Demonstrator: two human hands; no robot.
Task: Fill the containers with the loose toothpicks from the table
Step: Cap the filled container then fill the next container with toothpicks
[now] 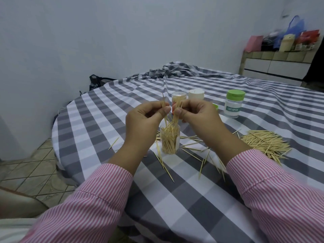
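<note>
Your two hands are raised side by side above a clear open container (170, 139) that stands upright on the table's grey-and-white checked cloth (192, 199). The container is partly filled with toothpicks standing in it, some leaning out past its rim.

Your left hand (145, 118) pinches a few toothpicks (164, 109) between thumb and fingers; their upper ends stick up above the fingers and their lower ends point down toward the container. Your right hand (196, 113) pinches a second small bunch (176, 118) the same way, its lower ends reaching into the container's mouth. The container sits directly below the gap between your hands.

Loose toothpicks (201, 160) lie scattered on the cloth around the container's base and nearer to you. A larger heap of toothpicks (264, 142) lies to the right, well apart from the hands.

Beyond your hands stand three more containers: a clear one already full (178, 99), a white-capped one (196, 94), and farther right a green-capped one labelled TOOTHPICK (234, 104).

Pink striped sleeves (91, 204) cover both forearms.
</note>
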